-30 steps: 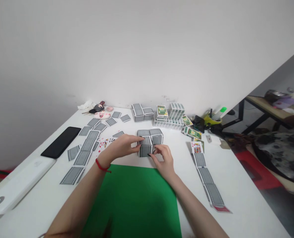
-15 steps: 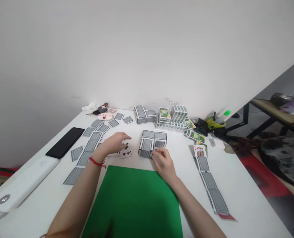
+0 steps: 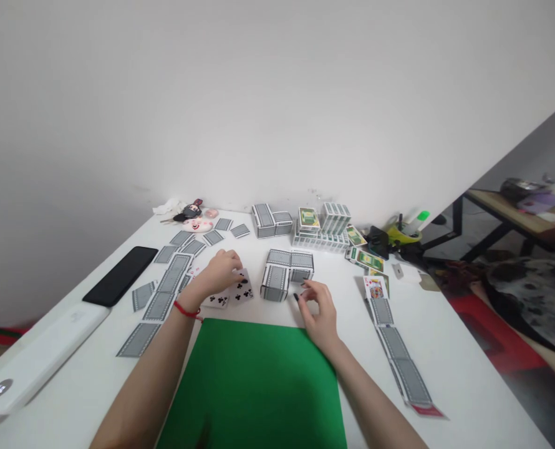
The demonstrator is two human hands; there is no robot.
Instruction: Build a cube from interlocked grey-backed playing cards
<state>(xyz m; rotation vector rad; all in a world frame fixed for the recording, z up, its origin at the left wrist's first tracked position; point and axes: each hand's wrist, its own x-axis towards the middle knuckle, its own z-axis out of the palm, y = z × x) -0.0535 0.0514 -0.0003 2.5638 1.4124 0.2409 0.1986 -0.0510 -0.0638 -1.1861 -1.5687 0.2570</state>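
A block built of folded grey-backed playing cards stands on the white table beyond a green mat. My left hand, a red string on its wrist, lies curled on face-up cards, clubs among them, left of the block. Its fingers press on those cards. My right hand hovers just right of and below the block, fingers loosely bent and apart, holding nothing.
Rows of grey-backed cards lie at the left and the right. More card blocks, card boxes, a black phone, a white device, and small trinkets sit about. Table edge falls off at right.
My left hand left the card block and moved left onto the face-up cards. My right hand let go of the block and drew back a little.
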